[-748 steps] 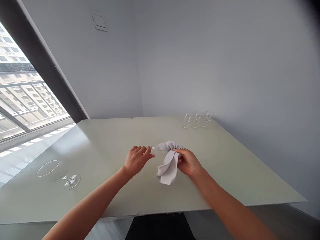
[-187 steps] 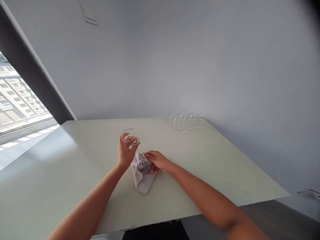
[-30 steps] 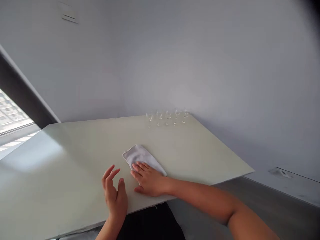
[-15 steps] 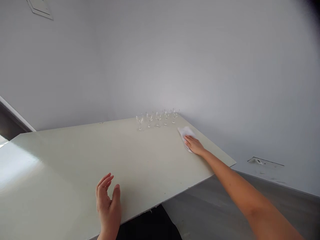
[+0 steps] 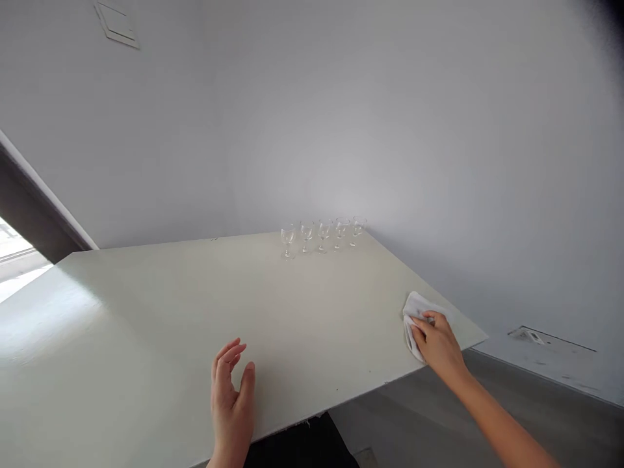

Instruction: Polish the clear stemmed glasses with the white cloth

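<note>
The left hand (image 5: 233,396) sits low in the view, turned on its edge with the palm facing right. Its fingers (image 5: 228,353) rise together in a loose curl, and the thumb (image 5: 248,383) stands slightly apart from them, leaving the hand open and gripping nothing. Only the left wrist (image 5: 218,459) shows beneath it, at the bottom edge. Well to the right, the right hand (image 5: 437,344) lies palm down and angled forward, its fingers (image 5: 420,330) slightly spread and bent. The right forearm (image 5: 502,409) stretches up from the lower right corner, with the wrist (image 5: 461,375) nearly straight.
</note>
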{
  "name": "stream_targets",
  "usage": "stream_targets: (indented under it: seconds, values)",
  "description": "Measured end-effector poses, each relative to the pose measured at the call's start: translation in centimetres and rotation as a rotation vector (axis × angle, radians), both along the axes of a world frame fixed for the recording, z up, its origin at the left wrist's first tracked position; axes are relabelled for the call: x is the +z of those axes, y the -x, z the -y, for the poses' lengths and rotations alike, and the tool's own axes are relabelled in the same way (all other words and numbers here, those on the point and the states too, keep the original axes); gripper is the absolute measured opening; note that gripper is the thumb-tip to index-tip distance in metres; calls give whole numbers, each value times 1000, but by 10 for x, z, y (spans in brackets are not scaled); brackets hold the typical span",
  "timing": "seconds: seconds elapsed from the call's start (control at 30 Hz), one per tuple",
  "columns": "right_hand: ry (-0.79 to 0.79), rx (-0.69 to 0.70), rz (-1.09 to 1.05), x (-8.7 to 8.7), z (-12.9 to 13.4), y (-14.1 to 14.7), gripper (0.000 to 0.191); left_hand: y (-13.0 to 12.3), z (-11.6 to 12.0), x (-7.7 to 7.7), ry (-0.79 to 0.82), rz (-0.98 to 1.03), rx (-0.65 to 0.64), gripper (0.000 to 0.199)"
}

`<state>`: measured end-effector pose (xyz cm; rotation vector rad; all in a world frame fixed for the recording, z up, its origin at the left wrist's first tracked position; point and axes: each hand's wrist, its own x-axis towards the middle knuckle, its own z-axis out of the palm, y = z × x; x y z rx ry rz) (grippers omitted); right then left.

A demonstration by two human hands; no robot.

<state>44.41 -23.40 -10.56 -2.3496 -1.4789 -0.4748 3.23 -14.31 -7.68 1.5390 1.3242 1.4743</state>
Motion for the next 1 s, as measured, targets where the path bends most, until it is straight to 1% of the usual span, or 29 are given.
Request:
stream_targets:
  seconds: [0.07,0.17,0.3,0.37,0.43,0.5,0.53,0.6,0.67,0.73,0.8,0.87,0.93,1.0]
  values:
    - [-18,115,-83,2,-7,24,35,0,0,-1,17,-19,-9,23]
    - [24,304,-233,11,-30,63,32,-1,0,-3,39,-34,-24,21]
    - [112,565,-458,29,-68,116,29,0,-1,-7,60,-44,-24,19]
    - [176,656,-601,41,-83,140,29,0,-2,-7,67,-59,-21,18]
    - [191,682,-756,55,-94,160,28,2,-4,-3,64,-104,-27,18]
    - [126,658,-959,70,-102,175,26,3,-8,8,47,-197,-69,19]
    - [81,646,-1103,78,-105,180,26,3,-12,15,32,-262,-108,20]
    - [44,651,-1474,91,-110,188,29,1,-21,33,-18,-406,-206,22]
    - [77,669,-1841,101,-114,196,31,-3,-32,48,-95,-529,-281,25]
    - [117,675,-2062,107,-117,203,29,-10,-45,59,-178,-588,-306,29]
    - [126,678,-2151,109,-121,211,27,-17,-56,63,-224,-581,-314,30]
    - [129,676,-2178,110,-125,217,25,-23,-65,62,-220,-530,-318,23]
    - [123,672,-2169,109,-130,221,24,-26,-72,61,-178,-462,-312,14]
    - [104,670,-2136,108,-138,225,23,-28,-78,59,-113,-407,-304,11]
